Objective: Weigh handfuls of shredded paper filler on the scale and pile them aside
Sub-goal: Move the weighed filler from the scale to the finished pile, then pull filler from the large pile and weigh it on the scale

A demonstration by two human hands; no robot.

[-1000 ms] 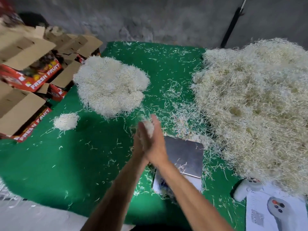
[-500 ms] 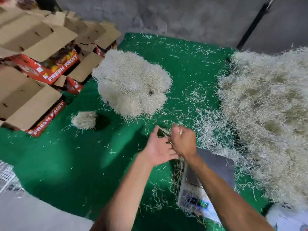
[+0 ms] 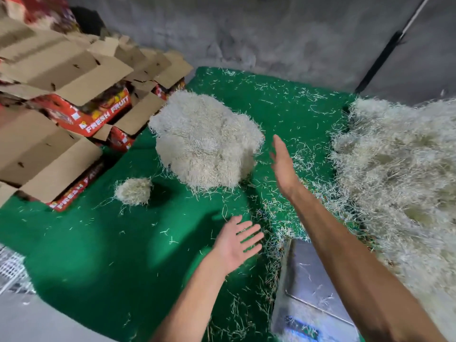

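1. A green felt-like surface (image 3: 103, 255) is seen from above, strewn all over with loose pale paper shreds.
2. A large mound of shredded paper filler (image 3: 404, 183) is heaped along the right edge of the surface.
3. A medium pile of weighed filler (image 3: 204, 141) is set toward the far middle; a small clump (image 3: 133, 191) lies apart from it, toward the left edge.
4. The scale (image 3: 306, 290), with a steel platter, is placed at the near edge right of centre; only a few stray shreds are on the platter, and its display is partly cut off and blurred.
5. The left hand (image 3: 237, 243) is held over the surface just left of the scale, palm up, fingers spread, grip open with nothing in it.
6. The right hand (image 3: 283, 164) is raised edge-on beside the medium pile, fingers straight, grip open and empty; its forearm is crossed over the scale.
7. Red "FRESH FRUIT" cartons (image 3: 64, 112) with brown flaps open are stacked at the left edge and far left corner.
8. A rough grey wall (image 3: 259, 33) is seen behind the surface; a dark pole (image 3: 380, 55) is leaned against it at the far right.
9. Something white and mesh-like (image 3: 11, 270) is glimpsed at the near left, too blurred to identify.
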